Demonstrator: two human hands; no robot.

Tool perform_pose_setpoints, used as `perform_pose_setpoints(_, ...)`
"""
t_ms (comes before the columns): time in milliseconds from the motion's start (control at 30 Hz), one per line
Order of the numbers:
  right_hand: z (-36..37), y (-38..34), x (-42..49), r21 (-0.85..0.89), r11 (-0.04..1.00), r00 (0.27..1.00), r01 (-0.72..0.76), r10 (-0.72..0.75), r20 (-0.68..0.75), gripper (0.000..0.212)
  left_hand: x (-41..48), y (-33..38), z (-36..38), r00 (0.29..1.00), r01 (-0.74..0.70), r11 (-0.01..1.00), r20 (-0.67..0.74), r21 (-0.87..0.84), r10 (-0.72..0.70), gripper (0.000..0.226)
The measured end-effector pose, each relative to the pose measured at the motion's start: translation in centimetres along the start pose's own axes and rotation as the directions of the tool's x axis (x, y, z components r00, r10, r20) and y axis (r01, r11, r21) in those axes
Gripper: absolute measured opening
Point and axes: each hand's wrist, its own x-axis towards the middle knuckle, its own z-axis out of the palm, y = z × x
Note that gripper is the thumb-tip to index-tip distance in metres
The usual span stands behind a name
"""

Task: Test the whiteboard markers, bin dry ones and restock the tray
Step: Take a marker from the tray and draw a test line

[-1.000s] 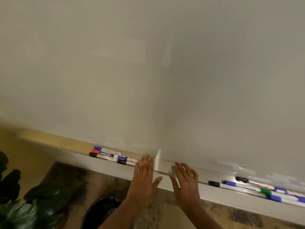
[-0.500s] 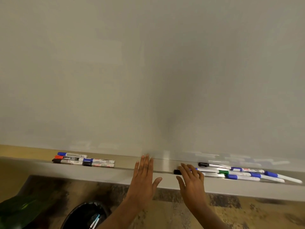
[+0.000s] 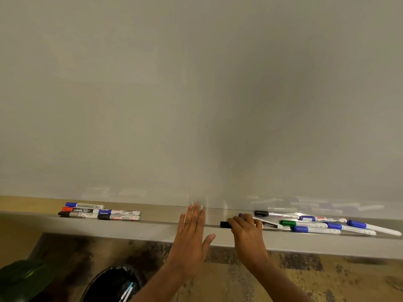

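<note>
Fingers of the right hand [image 3: 247, 233] are curled down round the black-capped marker [image 3: 225, 224], so it's gripped near the cap end. The cap is left poking out on the left and the white barrel on the right. The marker is kept low in the tray [image 3: 157, 228], just in front of the whiteboard [image 3: 196, 94]. The left hand [image 3: 192, 234] is held flat just beside it, fingers straight and together, thumb splayed, nothing gripped. Whether the tray is actually touched can't be told, tbh. A loose pile of markers [image 3: 309, 224] is seen further right, and a tidier group of five markers [image 3: 118, 217] off to the left. A black bin [image 3: 102, 286] with a couple of markers in it is seen below.
</note>
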Motion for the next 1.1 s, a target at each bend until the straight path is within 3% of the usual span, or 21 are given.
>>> perform_pose_setpoints(133, 0.3, 0.4, 0.5, 0.011, 0.999, 0.998, 0.036, -0.035, -0.044, 0.044, 0.0, 0.1, 0.1, 1.0, -0.006, 1.0, -0.014, -0.019, 0.005, 0.071)
perform_pose_setpoints(333, 0.5, 0.9, 0.9, 0.068, 0.995, 0.995, 0.067, -0.061, -0.077, 0.032, -0.3, 0.1, 0.1, 0.999, -0.035, 0.981, -0.019, -0.192, 0.032, 0.065)
perform_pose_setpoints(433, -0.5, 0.3, 1.0, 0.166, 0.983, 0.981, 0.085, -0.053, -0.186, 0.026, -0.1, 0.3, -0.7, 0.994, -0.065, 0.967, -0.1, -0.245, 0.041, 0.059)
perform_pose_setpoints(533, -1.8, -1.0, 1.3, 0.317, 0.945, 0.959, 0.08, 0.013, -0.282, 0.027, 0.1, 0.8, -2.4, 0.984, -0.075, 0.911, -0.176, -0.407, 0.002, 0.049)
perform_pose_setpoints(600, -2.8, -1.9, 1.6, 0.452, 0.891, 0.958, 0.054, 0.081, -0.274, 0.027, 0.3, 1.4, -4.3, 0.985, -0.034, 0.828, -0.158, -0.56, -0.067, 0.046)
perform_pose_setpoints(700, -5.0, -3.6, 2.0, 0.668, 0.744, 0.962, -0.012, 0.19, -0.195, 0.027, 0.8, 2.4, -7.8, 0.978, 0.097, 0.569, -0.03, -0.817, -0.209, 0.043)
perform_pose_setpoints(800, -8.7, -5.9, 2.1, 0.9, 0.425, 0.954, -0.101, 0.299, -0.034, 0.027, 1.5, 3.0, -11.4, 0.961, 0.153, 0.309, 0.068, -0.939, -0.269, 0.039)
perform_pose_setpoints(833, -10.1, -6.6, 2.1, 0.936, 0.331, 0.95, -0.117, 0.312, 0.008, 0.025, 1.7, 3.1, -12.6, 0.959, 0.153, 0.26, 0.079, -0.953, -0.273, 0.036)
perform_pose_setpoints(967, -15.8, -9.1, 1.9, 0.987, 0.128, 0.971, -0.094, 0.232, 0.062, 0.029, 1.6, 3.6, -17.8, 0.964, 0.175, 0.057, 0.159, -0.983, -0.213, 0.029)
perform_pose_setpoints(1100, -21.1, -11.2, 1.4, 0.996, 0.054, 0.979, -0.073, 0.195, 0.061, 0.026, 1.2, 3.9, -22.9, 0.988, 0.126, -0.038, 0.129, -0.991, -0.081, 0.033)
